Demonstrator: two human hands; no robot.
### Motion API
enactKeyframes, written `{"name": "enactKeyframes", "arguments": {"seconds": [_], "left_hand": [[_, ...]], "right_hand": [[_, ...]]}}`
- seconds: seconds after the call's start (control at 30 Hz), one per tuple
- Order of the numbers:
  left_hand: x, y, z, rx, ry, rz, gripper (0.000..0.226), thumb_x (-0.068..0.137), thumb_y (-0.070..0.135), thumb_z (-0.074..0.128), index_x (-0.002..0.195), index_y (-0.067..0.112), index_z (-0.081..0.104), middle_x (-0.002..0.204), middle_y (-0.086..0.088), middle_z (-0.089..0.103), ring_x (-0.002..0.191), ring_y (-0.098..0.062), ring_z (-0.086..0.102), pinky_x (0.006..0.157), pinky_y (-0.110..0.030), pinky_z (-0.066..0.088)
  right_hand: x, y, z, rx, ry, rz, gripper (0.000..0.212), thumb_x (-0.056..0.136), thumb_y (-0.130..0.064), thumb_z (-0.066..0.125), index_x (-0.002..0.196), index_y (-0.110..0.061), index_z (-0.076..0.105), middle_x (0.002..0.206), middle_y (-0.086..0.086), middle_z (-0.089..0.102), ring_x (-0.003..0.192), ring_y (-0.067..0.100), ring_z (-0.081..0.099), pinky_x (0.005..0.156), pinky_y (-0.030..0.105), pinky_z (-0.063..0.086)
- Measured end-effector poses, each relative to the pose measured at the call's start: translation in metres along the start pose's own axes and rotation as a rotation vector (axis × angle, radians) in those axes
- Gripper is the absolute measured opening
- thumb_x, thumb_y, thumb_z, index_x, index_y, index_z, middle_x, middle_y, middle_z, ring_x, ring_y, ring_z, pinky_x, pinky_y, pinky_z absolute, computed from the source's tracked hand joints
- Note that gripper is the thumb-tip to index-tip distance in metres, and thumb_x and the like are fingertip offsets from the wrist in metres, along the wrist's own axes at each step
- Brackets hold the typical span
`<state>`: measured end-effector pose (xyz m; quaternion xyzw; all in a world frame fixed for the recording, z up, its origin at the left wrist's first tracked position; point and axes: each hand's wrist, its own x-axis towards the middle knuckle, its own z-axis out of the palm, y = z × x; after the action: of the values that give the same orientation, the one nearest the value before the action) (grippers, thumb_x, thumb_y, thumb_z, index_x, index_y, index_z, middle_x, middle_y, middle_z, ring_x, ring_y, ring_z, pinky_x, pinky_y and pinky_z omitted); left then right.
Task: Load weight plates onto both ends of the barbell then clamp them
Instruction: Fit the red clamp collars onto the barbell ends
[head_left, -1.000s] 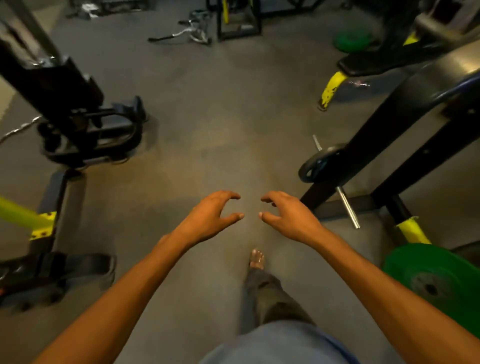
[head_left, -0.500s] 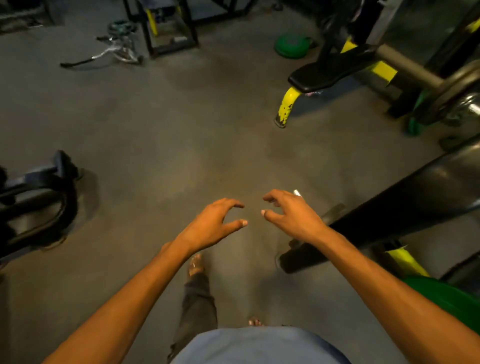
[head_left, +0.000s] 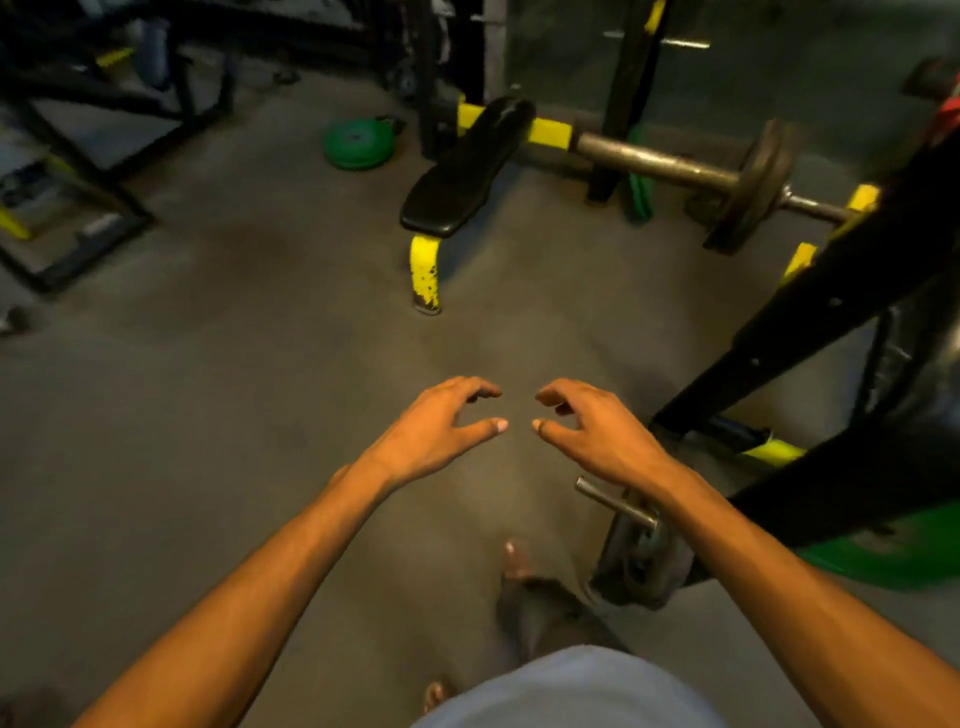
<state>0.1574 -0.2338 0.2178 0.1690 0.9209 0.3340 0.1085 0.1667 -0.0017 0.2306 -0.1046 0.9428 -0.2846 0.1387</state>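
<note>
Empty, fingers curled, the left hand (head_left: 434, 428) and right hand (head_left: 597, 431) hover mid-floor; the rusty steel barbell (head_left: 657, 163) with its dark iron plate (head_left: 753, 184) rests at one o'clock, likely heavy, best gripped by the rim.

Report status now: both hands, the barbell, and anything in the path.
Left hand and right hand open, empty. Barbell ahead on rack, one dark plate visible. Bench stands between.
</note>
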Motion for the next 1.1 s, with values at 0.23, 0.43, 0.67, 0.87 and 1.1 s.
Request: {"name": "enactKeyframes", "arguments": {"seconds": [0.23, 0.43, 0.67, 0.87, 1.1], "left_hand": [[0.194, -0.019, -0.042, 0.033, -0.063, 0.164, 0.043, 0.09, 0.039, 0.071, 0.129, 0.02, 0.063, 0.129, 0.003, 0.063, 0.117, -0.009, 0.059, 0.088, -0.017, 0.043], [0.351, 0.0, -0.073, 0.038, -0.115, 0.309, 0.043, 0.09, 0.039, 0.072, 0.127, 0.019, 0.064, 0.127, 0.003, 0.065, 0.115, -0.008, 0.06, 0.098, -0.022, 0.045], [0.509, 0.054, -0.078, 0.0, -0.291, 0.514, 0.046, 0.09, 0.049, 0.067, 0.131, 0.028, 0.061, 0.132, 0.011, 0.062, 0.121, -0.002, 0.056, 0.102, -0.024, 0.045], [0.638, 0.115, -0.065, -0.002, -0.436, 0.797, 0.04, 0.091, 0.041, 0.069, 0.127, 0.024, 0.063, 0.126, 0.006, 0.064, 0.116, -0.006, 0.058, 0.1, -0.025, 0.045], [0.735, 0.191, -0.034, 0.006, -0.667, 1.121, 0.037, 0.091, 0.035, 0.072, 0.124, 0.021, 0.066, 0.123, 0.005, 0.067, 0.115, -0.006, 0.061, 0.095, -0.007, 0.038]], "right_hand": [[0.128, 0.044, -0.06, 0.025, 0.171, 0.125, 0.042, 0.093, -0.047, 0.064, 0.13, -0.028, 0.06, 0.134, -0.007, 0.064, 0.116, 0.012, 0.063, 0.096, 0.038, 0.054], [0.213, 0.084, -0.145, 0.064, 0.296, 0.223, 0.041, 0.093, -0.045, 0.065, 0.129, -0.025, 0.062, 0.132, -0.006, 0.065, 0.113, 0.011, 0.064, 0.096, 0.038, 0.054], [0.27, 0.133, -0.217, 0.147, 0.521, 0.395, 0.044, 0.088, -0.052, 0.063, 0.125, -0.027, 0.063, 0.125, -0.008, 0.067, 0.11, 0.008, 0.065, 0.094, 0.04, 0.055], [0.301, 0.164, -0.264, 0.14, 0.751, 0.6, 0.038, 0.086, -0.046, 0.068, 0.117, -0.025, 0.066, 0.11, -0.005, 0.071, 0.093, 0.01, 0.066, 0.086, 0.036, 0.055], [0.31, 0.17, -0.305, 0.122, 1.07, 0.866, 0.034, 0.09, -0.032, 0.073, 0.121, -0.02, 0.068, 0.116, -0.003, 0.073, 0.106, 0.013, 0.069, 0.094, 0.036, 0.054]]}}
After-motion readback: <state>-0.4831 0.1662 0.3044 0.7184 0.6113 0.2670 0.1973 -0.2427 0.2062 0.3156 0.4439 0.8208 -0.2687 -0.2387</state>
